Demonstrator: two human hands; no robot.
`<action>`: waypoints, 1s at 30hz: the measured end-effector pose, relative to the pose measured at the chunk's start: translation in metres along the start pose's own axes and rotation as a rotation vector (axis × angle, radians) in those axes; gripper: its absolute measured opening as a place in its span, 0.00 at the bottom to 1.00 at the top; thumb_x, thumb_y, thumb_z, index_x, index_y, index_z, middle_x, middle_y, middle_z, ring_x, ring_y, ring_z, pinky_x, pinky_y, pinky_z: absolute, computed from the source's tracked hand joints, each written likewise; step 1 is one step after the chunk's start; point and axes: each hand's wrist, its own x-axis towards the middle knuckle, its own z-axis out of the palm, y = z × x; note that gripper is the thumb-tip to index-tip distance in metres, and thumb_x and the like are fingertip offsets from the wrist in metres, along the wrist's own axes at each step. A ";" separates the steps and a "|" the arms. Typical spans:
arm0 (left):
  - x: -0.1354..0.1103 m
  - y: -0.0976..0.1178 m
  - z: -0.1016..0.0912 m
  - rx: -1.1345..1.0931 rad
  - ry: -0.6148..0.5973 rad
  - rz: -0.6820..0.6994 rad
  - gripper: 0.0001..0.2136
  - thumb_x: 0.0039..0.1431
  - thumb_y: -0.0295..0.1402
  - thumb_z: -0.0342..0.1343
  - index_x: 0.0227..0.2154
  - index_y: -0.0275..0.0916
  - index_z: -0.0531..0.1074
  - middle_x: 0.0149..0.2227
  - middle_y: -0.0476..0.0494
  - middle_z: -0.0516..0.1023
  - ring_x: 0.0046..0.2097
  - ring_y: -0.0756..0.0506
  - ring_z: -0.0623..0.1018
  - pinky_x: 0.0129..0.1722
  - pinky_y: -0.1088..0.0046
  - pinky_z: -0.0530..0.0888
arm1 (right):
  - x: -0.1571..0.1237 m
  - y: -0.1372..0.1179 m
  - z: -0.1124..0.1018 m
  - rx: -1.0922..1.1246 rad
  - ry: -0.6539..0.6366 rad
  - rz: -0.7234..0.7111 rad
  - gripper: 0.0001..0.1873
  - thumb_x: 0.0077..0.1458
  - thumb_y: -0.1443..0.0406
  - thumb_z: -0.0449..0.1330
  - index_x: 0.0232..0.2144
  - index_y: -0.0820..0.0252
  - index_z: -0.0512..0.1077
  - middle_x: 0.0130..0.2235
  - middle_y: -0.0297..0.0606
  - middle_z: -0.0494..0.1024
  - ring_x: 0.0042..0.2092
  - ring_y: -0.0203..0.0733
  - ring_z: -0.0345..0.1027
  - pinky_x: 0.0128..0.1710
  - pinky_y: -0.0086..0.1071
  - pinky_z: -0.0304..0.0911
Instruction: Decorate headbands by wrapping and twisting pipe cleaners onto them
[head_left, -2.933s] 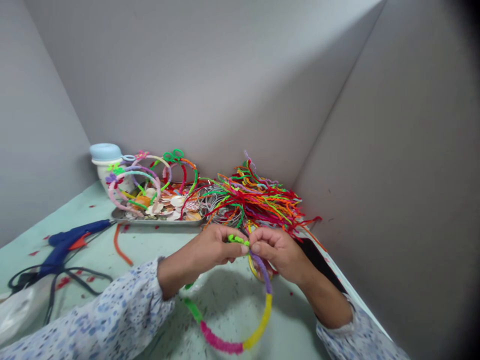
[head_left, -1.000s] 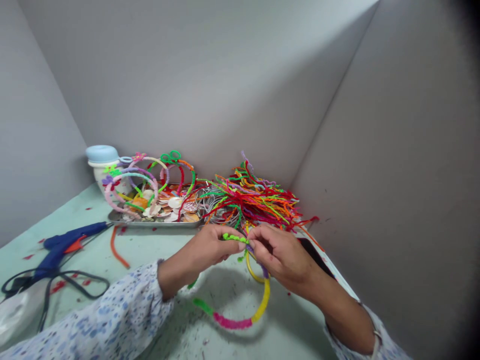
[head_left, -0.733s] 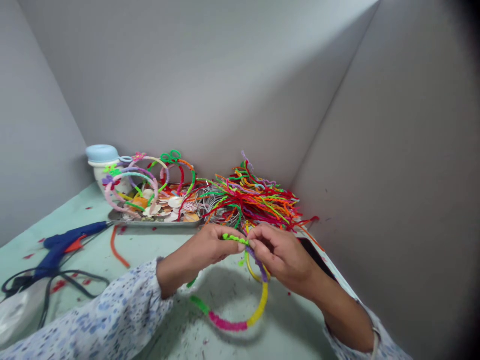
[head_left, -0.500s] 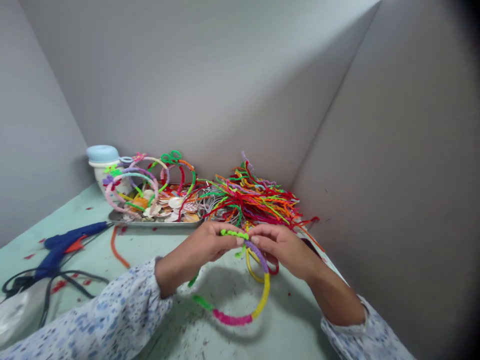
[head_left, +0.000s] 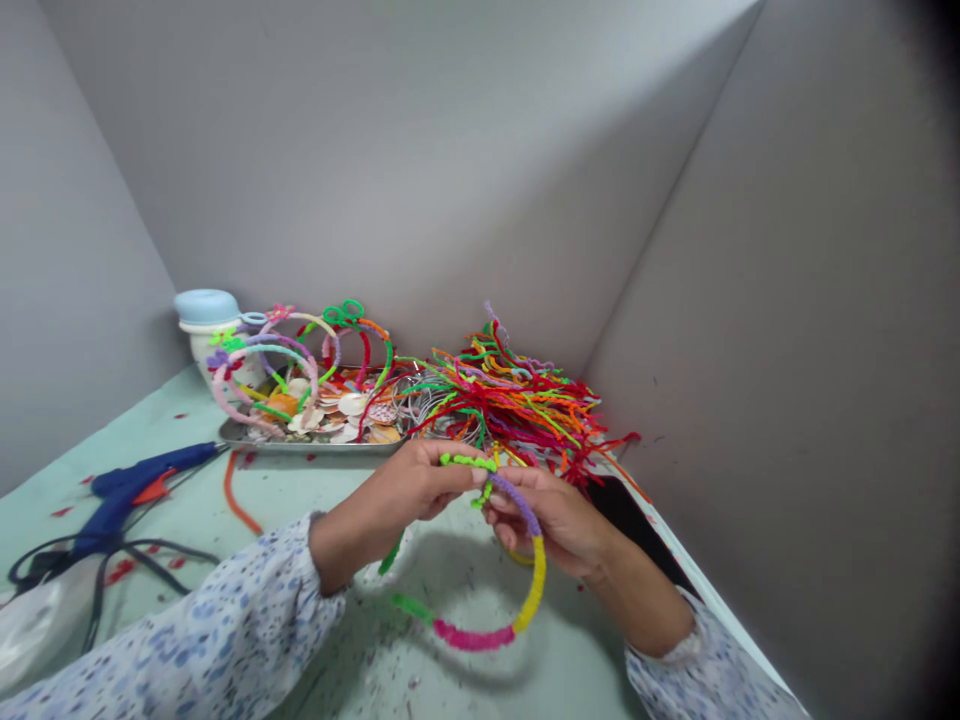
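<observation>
Above the near part of the table, a headband [head_left: 534,590] wrapped in purple, yellow, pink and green fuzzy wire hangs from my fingers, its open end toward the left. My left hand [head_left: 405,492] is closed, thumb and fingers pinching the headband's top. There a lime-green twisted pipe cleaner [head_left: 466,461] lies across it, with a short end bent down. My right hand [head_left: 561,522] is closed too, its thumb and fingertips at that bent end beside the purple section. The right fingertips are partly hidden behind the band. A yellow loop shows slightly below them.
Behind my hands, a metal tray [head_left: 315,447] holds shells and several finished headbands [head_left: 311,370]. Beside it lies a heap of coloured pipe cleaners [head_left: 517,400]. A blue glue gun [head_left: 142,485], orange pipe cleaner [head_left: 234,495] and white cup [head_left: 206,340] are left. A black flat object [head_left: 637,530] lies right.
My right hand has turned and dropped slightly, its fingers now lower and under the band by the green end. My left hand stays nearly still. The headband's lower curve swung a little right.
</observation>
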 end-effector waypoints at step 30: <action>0.002 -0.005 -0.002 0.040 0.016 -0.025 0.08 0.51 0.36 0.57 0.30 0.36 0.75 0.17 0.57 0.52 0.20 0.54 0.48 0.18 0.76 0.44 | -0.010 -0.020 0.003 -0.157 0.148 -0.040 0.08 0.48 0.65 0.65 0.30 0.62 0.70 0.21 0.27 0.69 0.18 0.25 0.56 0.15 0.19 0.48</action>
